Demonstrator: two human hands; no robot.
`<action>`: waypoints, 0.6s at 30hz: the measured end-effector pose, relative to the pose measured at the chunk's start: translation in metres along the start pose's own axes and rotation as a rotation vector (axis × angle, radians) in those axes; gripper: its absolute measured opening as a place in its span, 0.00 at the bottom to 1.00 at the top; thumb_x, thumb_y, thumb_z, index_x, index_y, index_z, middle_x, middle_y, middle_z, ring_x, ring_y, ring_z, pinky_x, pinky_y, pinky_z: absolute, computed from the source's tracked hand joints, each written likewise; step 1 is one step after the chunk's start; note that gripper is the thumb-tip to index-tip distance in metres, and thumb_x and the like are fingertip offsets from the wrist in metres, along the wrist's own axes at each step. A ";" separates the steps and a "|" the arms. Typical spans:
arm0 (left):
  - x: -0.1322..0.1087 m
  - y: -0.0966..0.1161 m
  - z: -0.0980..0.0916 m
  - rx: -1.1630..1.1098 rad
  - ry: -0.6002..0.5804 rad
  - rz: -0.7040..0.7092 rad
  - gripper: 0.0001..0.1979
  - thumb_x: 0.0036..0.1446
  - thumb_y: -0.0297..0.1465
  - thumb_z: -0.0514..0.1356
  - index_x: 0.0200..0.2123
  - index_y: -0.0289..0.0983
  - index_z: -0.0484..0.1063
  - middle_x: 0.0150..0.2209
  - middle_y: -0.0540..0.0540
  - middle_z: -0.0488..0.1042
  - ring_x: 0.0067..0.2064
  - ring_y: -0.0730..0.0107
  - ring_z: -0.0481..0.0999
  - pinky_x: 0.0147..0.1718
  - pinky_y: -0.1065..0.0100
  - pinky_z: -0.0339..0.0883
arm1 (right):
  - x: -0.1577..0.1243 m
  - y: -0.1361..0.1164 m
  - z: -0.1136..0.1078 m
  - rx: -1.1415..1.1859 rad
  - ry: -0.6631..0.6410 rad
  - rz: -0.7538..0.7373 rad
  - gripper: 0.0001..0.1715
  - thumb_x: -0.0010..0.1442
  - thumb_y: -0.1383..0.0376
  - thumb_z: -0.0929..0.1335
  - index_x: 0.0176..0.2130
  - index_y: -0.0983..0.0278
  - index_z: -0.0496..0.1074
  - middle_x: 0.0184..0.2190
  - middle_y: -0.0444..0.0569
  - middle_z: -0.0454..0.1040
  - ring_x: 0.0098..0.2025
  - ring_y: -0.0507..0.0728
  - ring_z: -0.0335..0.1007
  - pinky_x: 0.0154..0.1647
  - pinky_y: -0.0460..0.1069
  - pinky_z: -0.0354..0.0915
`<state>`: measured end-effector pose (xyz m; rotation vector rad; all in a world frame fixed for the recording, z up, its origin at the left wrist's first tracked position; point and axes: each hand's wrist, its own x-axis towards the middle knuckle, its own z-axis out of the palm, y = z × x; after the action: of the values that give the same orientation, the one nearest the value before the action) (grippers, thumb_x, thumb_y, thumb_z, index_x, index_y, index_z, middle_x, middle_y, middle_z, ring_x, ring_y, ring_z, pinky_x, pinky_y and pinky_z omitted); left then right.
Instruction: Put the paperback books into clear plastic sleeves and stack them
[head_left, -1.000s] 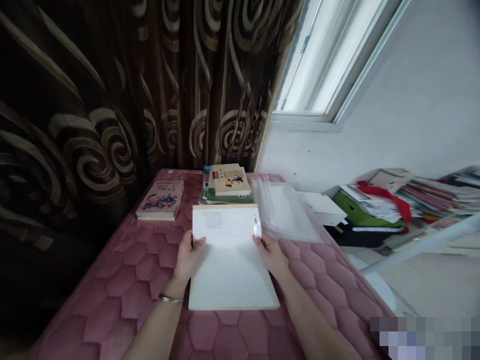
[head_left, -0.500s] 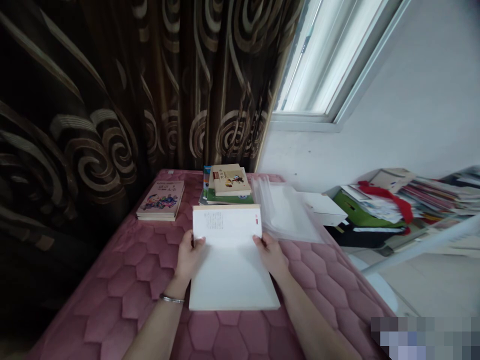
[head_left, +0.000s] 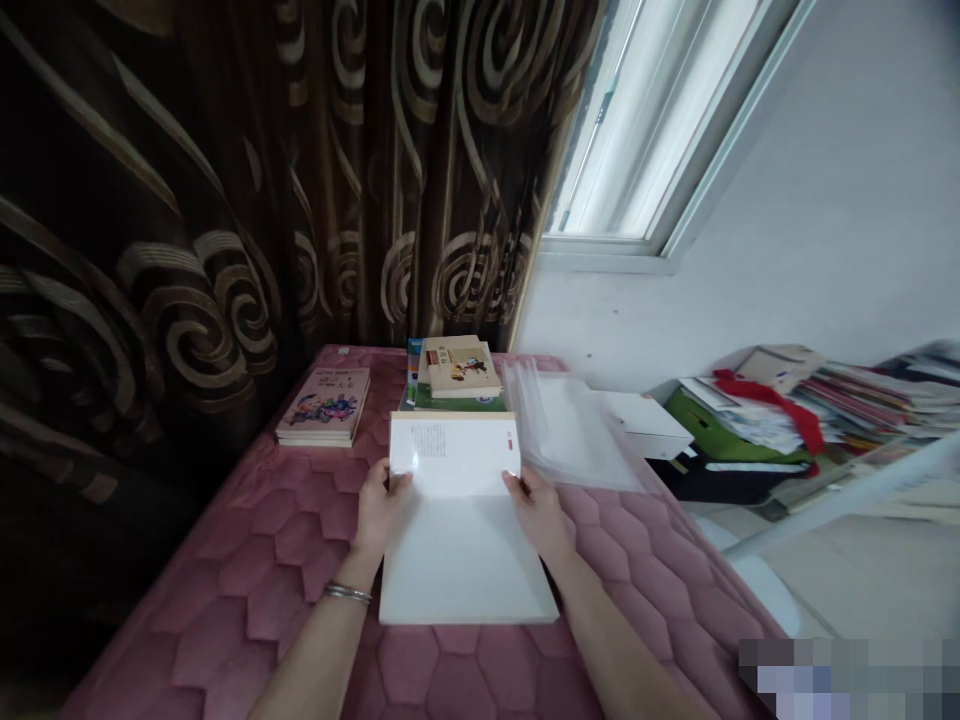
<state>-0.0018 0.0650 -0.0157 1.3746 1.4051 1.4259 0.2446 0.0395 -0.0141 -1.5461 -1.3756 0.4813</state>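
Observation:
A white book [head_left: 469, 560] lies open in front of me on the pink quilted surface [head_left: 292, 590], with a glossy flap or cover [head_left: 457, 455] at its far end. Small print and a red mark show on that glossy part. My left hand [head_left: 380, 505] is closed on its left edge, thumb on top. At the right edge, my right hand [head_left: 536, 510] grips it the same way. The fingers beneath are hidden.
Pink-covered books [head_left: 324, 407] lie at the left; a stack topped by a beige book [head_left: 463, 367] stands beyond. Clear plastic sleeves [head_left: 577, 425] lie at the right, near a white box [head_left: 645, 425] and a green bag [head_left: 709, 420] with papers. A dark curtain [head_left: 360, 180] hangs behind.
The glossy far part of the book has tilted slightly, and its far edge looks a little narrower. Both hands keep their hold. The view has shifted slightly.

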 end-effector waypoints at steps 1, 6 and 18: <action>0.001 -0.001 0.000 0.004 0.000 0.001 0.11 0.47 0.35 0.61 0.35 0.37 0.70 0.31 0.49 0.77 0.33 0.66 0.75 0.35 0.67 0.66 | 0.000 0.000 -0.001 0.030 -0.024 0.009 0.22 0.55 0.47 0.62 0.22 0.58 0.58 0.17 0.39 0.59 0.23 0.54 0.56 0.26 0.48 0.55; 0.003 -0.005 0.002 0.027 -0.009 -0.010 0.12 0.49 0.36 0.61 0.37 0.37 0.70 0.34 0.46 0.78 0.36 0.64 0.76 0.38 0.65 0.67 | 0.000 0.001 -0.006 0.167 -0.130 0.052 0.17 0.53 0.50 0.65 0.27 0.60 0.67 0.22 0.41 0.66 0.27 0.54 0.61 0.27 0.47 0.57; -0.020 0.052 0.010 0.881 0.043 0.115 0.22 0.55 0.28 0.57 0.54 0.34 0.65 0.58 0.30 0.62 0.55 0.45 0.67 0.49 0.46 0.61 | 0.006 0.003 0.003 0.126 -0.033 0.047 0.25 0.52 0.45 0.65 0.19 0.59 0.55 0.16 0.37 0.52 0.22 0.51 0.50 0.22 0.46 0.50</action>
<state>0.0220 0.0393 0.0289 1.9715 2.1404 0.9028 0.2457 0.0462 -0.0165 -1.4763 -1.3107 0.6128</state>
